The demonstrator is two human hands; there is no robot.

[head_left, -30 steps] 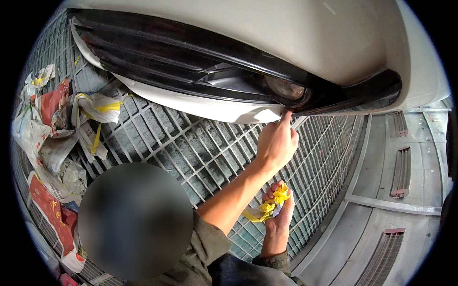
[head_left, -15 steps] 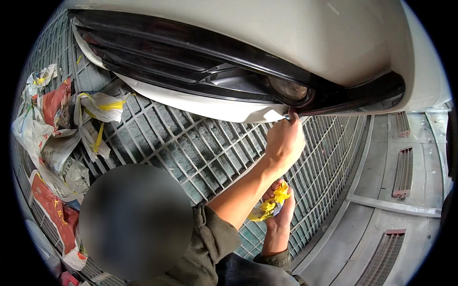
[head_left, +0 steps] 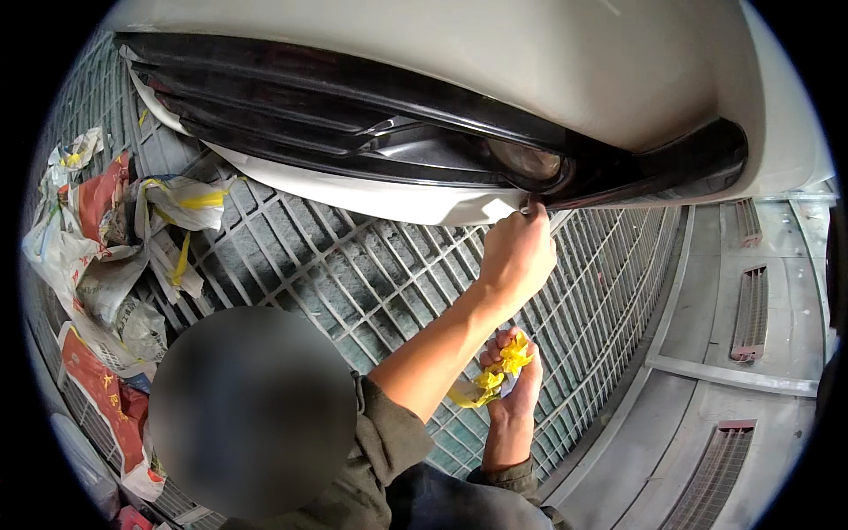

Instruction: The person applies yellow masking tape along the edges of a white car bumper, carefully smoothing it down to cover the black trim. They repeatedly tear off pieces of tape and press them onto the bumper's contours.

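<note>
Left hand (head_left: 518,256) is touching the bumper (head_left: 389,201) around three o'clock, can't tell if it's pinching. Right hand (head_left: 525,383) is clamping yellow tape (head_left: 515,353), five o'clock.

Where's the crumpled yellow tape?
The crumpled yellow tape is in the bare right hand, in the head view's lower half, right of centre, below the bare left hand and over the grey metal grating.

A round blur (head_left: 252,411) hides some metal grating (head_left: 389,265), and the top edge crops the white car body (head_left: 548,57).
</note>
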